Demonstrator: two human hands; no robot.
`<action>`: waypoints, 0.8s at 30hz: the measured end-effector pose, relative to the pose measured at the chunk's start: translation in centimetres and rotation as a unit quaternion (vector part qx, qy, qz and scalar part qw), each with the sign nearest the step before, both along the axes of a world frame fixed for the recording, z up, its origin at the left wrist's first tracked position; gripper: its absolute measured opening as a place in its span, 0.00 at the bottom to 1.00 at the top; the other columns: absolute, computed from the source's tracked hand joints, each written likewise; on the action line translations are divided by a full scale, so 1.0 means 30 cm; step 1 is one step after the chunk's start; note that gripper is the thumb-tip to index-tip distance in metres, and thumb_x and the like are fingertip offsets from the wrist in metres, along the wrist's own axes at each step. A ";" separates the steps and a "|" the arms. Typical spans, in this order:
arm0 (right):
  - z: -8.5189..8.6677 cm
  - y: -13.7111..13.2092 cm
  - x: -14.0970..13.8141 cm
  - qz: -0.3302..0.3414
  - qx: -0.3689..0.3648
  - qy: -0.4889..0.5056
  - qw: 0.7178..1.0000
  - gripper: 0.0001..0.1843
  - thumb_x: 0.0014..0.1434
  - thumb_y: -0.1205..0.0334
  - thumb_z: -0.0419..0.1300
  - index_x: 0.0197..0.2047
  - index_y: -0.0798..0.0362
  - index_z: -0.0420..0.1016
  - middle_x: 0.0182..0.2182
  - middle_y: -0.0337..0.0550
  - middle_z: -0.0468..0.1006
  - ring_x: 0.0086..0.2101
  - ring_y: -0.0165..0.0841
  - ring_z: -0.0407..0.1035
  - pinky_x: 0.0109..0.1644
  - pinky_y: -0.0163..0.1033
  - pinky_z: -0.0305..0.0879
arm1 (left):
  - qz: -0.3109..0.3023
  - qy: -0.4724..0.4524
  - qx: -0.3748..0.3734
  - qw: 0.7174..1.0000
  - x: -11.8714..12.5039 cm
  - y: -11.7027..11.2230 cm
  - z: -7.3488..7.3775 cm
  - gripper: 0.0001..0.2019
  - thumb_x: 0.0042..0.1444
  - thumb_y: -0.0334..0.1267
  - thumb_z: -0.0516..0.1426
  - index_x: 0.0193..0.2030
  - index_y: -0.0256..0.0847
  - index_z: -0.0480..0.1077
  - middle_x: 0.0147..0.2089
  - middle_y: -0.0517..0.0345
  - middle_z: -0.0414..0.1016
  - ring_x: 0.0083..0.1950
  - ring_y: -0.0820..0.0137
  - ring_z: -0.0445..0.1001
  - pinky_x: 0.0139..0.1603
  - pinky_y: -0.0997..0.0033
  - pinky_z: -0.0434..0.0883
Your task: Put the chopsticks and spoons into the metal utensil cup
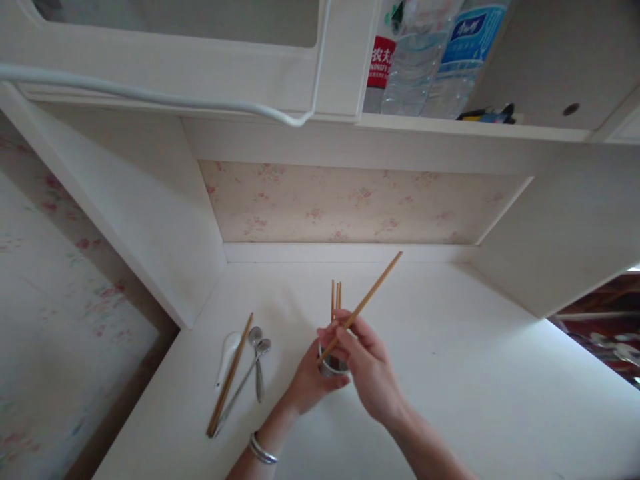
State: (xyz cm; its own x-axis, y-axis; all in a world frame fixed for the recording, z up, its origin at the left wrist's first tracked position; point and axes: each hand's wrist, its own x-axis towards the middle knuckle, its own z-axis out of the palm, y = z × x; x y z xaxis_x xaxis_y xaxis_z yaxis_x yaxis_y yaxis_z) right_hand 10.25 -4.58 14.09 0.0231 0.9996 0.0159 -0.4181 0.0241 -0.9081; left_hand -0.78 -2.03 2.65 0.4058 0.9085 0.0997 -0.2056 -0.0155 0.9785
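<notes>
Left hand (pixel 311 381) gripped a cup (pixel 334 373) with standing chopsticks (pixel 337 295) apparently already inside, right hand (pixel 369 377) pinched a slanted chopstick (pixel 375 287), and loose chopsticks (pixel 231 378) and three spoons (pixel 263 347) lay outside, untouched.

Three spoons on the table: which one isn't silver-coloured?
The white spoon, left of the loose chopsticks; the two silver-coloured spoons lie right of them.

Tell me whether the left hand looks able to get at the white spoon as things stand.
Probably not at once: the left hand is taken up holding the cup. If freed, likely yes; chopsticks and metal spoons lie between, but nothing covers the white spoon from above.
</notes>
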 end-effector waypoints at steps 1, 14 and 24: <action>0.005 0.018 0.048 -0.032 -0.001 -0.012 0.999 0.17 0.60 0.49 0.62 0.48 0.47 0.75 0.38 0.40 0.78 0.43 0.36 0.75 0.53 0.47 0.71 | -0.009 -0.013 0.004 1.000 0.004 0.002 0.002 0.42 0.43 0.50 0.69 0.64 0.43 0.61 0.60 0.46 0.70 0.59 0.54 0.70 0.60 0.52 0.67; -0.210 0.127 0.204 -0.058 0.021 -0.336 0.940 0.23 0.63 0.45 0.55 0.50 0.51 0.79 0.48 0.50 0.79 0.49 0.42 0.71 0.57 0.50 0.64 | -0.020 -0.057 -0.009 0.998 0.027 0.009 -0.026 0.39 0.43 0.36 0.71 0.62 0.43 0.62 0.62 0.46 0.69 0.62 0.55 0.68 0.65 0.53 0.62; -0.238 0.121 0.181 0.009 0.022 -0.406 0.914 0.18 0.65 0.51 0.52 0.42 0.48 0.81 0.43 0.44 0.79 0.44 0.37 0.72 0.51 0.41 0.66 | 0.001 -0.045 -0.024 0.999 0.032 0.013 -0.038 0.40 0.41 0.37 0.71 0.62 0.41 0.62 0.61 0.45 0.70 0.62 0.55 0.68 0.65 0.51 0.62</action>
State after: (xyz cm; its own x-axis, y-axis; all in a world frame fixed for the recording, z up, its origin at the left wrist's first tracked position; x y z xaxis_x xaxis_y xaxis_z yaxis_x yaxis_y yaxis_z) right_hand 15.69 -0.94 6.94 -0.0302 0.9976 0.0616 0.3923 0.0685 -0.9173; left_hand 0.17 -1.65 1.51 0.3952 0.9140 0.0916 -0.2936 0.0312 0.9554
